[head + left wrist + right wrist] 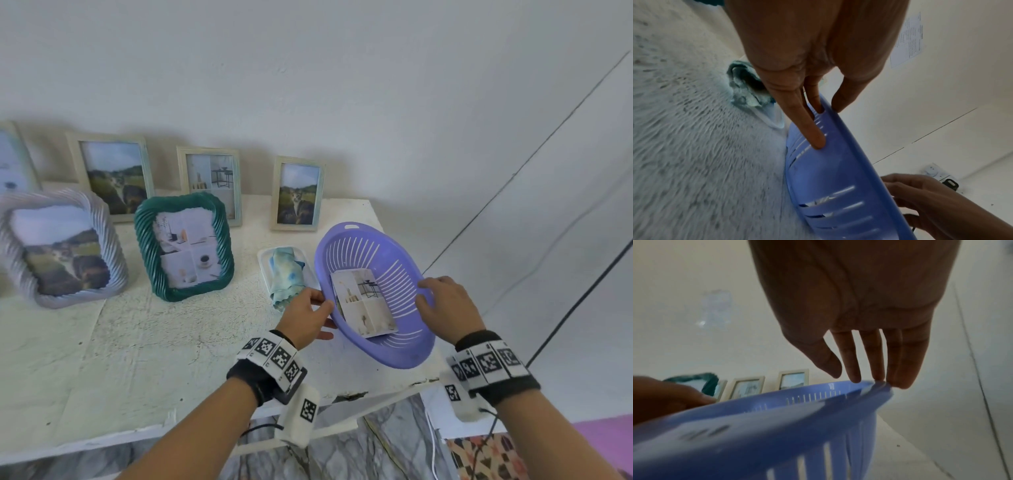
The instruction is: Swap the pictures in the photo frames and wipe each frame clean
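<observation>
A purple slotted basket (404,349) sits tilted at the table's right front corner, with a loose interior photo print (364,305) lying inside it. My left hand (327,320) pinches the basket's left rim, thumb on top and fingers along the outer wall (819,141). My right hand (423,293) has straight fingertips (857,379) touching the right rim, its thumb hanging free. A blue-green cloth (286,274) lies on a small white tray (265,260) just left of the basket. A green frame (144,246) and a pale twisted frame (114,260) stand further left.
Three pale rectangular frames (77,161), (181,171), (298,161) lean against the wall at the back of the white table (137,359), and a fourth is cut off at the far left. The table's right edge runs right beside the basket. Marble floor shows below.
</observation>
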A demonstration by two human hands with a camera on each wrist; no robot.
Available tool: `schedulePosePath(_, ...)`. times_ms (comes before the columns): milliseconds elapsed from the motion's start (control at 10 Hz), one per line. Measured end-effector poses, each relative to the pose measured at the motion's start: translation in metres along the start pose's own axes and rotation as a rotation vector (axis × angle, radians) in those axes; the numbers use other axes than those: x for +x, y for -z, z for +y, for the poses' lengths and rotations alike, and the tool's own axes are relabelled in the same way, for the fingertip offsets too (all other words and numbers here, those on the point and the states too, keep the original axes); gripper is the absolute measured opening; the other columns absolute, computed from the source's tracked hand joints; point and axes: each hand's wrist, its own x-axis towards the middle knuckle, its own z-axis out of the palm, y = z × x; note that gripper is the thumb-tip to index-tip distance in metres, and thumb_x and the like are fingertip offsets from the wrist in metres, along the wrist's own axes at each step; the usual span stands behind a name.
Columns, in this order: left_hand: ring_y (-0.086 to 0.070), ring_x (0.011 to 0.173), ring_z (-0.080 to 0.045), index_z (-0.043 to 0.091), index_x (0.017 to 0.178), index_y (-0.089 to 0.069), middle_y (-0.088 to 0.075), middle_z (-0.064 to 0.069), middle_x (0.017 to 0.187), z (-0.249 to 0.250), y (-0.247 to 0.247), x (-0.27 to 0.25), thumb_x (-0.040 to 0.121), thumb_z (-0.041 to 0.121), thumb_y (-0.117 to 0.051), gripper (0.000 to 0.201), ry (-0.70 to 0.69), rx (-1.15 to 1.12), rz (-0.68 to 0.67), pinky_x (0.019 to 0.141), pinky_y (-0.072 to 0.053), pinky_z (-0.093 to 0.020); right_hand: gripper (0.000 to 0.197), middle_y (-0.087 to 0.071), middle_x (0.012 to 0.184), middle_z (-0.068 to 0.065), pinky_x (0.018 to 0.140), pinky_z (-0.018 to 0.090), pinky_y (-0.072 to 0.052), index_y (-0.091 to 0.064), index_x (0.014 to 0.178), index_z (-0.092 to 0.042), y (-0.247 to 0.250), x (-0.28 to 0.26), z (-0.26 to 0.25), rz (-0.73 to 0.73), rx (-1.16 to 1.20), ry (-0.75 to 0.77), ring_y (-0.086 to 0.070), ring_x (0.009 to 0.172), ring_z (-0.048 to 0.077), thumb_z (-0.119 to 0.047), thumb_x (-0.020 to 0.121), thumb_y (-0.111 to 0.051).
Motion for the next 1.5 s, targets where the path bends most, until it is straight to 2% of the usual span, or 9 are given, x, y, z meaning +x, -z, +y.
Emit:
schedulePosePath(500,-0.07,0.08,-0.02,0.011,0.123,-0.052,-0.065,-0.008,0.107,0.034,0.024,0.058,0.099,0.02,-0.051,0.026,-0.017,0.258,0.046,0.063,-0.058,-0.03,0.031,-0.054,0.133,0.014,0.102,0.037,-0.035,-0.061,0.123,-0.006,-0.021,0.023,-0.017,0.096,0.213,-0.083,-0.047,0.12,0.036,-0.013,0.094,-0.051)
schedulePosePath(600,-0.066,0.092,-0.022,0.016,0.117,-0.062,-0.066,-0.003,0.107,0.026,0.042,0.053,0.097,0.022,-0.052,0.023,-0.139,0.473,0.152,0.08,-0.057,-0.037,0.024,-0.057,0.124,0.014,0.09,0.033,-0.041,-0.065,0.113,-0.006,-0.022,0.002,-0.047,0.311,0.211,0.086,-0.048,0.11,0.031,-0.012,0.092,-0.053)
schedulePosePath(700,-0.061,0.102,-0.024,0.016,0.116,-0.065,-0.066,-0.004,0.114,0.016,0.067,0.049,0.097,0.019,-0.047,0.027,-0.168,0.656,0.283,0.089,-0.047,-0.031,0.025,-0.061,0.098,0.003,0.076,0.026,-0.046,-0.065,0.102,-0.009,-0.032,-0.033,-0.095,0.249,0.343,0.394,-0.052,0.086,0.015,-0.021,0.094,-0.044)
schedulePosePath(800,-0.056,0.114,-0.03,0.009,0.127,-0.059,-0.058,-0.016,0.127,0.007,0.081,0.051,0.098,0.016,-0.042,0.034,-0.093,0.806,0.271,0.097,-0.042,-0.034,0.032,-0.06,0.112,0.005,0.083,0.034,-0.049,-0.06,0.119,-0.008,-0.06,-0.05,-0.129,-0.047,0.398,0.482,-0.057,0.094,0.018,-0.019,0.097,-0.04)
schedulePosePath(900,-0.05,0.121,-0.035,0.001,0.13,-0.054,-0.052,-0.022,0.133,0.001,0.086,0.052,0.099,0.016,-0.039,0.037,-0.001,0.925,0.207,0.099,-0.038,-0.035,0.043,-0.033,0.15,0.011,0.104,0.038,-0.039,-0.04,0.139,-0.005,-0.089,-0.034,-0.142,-0.252,0.187,0.369,-0.046,0.125,0.03,-0.015,0.097,-0.04)
schedulePosePath(1000,-0.052,0.114,-0.037,-0.001,0.103,-0.056,-0.054,-0.023,0.122,-0.001,0.086,0.053,0.098,0.015,-0.039,0.024,-0.004,0.931,0.18,0.088,-0.037,-0.034,0.049,-0.027,0.152,0.011,0.103,0.039,-0.038,-0.033,0.141,-0.005,-0.103,-0.016,-0.146,-0.29,0.042,0.313,-0.046,0.121,0.036,-0.014,0.094,-0.043)
schedulePosePath(1200,-0.05,0.12,-0.033,-0.006,0.128,-0.052,-0.052,-0.021,0.135,0.004,0.088,0.053,0.1,0.013,-0.041,0.036,-0.052,0.908,0.143,0.098,-0.036,-0.033,0.051,-0.039,0.142,0.008,0.095,0.04,-0.042,-0.032,0.142,-0.006,-0.114,-0.017,-0.148,-0.268,-0.075,0.318,-0.046,0.115,0.038,-0.018,0.094,-0.044)
schedulePosePath(1300,-0.053,0.117,-0.033,-0.006,0.127,-0.051,-0.054,-0.024,0.131,0.005,0.09,0.049,0.099,0.012,-0.041,0.035,-0.048,0.868,0.117,0.09,-0.037,-0.032,0.056,-0.033,0.147,0.007,0.095,0.041,-0.043,-0.026,0.146,-0.007,-0.116,-0.019,-0.147,-0.274,-0.056,0.301,-0.044,0.116,0.039,-0.018,0.094,-0.043)
schedulePosePath(1500,-0.05,0.127,-0.023,0.01,0.144,-0.043,-0.048,-0.009,0.145,-0.011,0.105,0.033,0.101,0.019,-0.045,0.044,-0.162,0.798,0.099,0.103,-0.035,-0.025,0.052,-0.029,0.153,0.006,0.099,0.04,-0.043,-0.031,0.145,-0.013,-0.114,-0.028,-0.146,-0.266,0.124,0.257,-0.046,0.117,0.034,-0.019,0.095,-0.041)
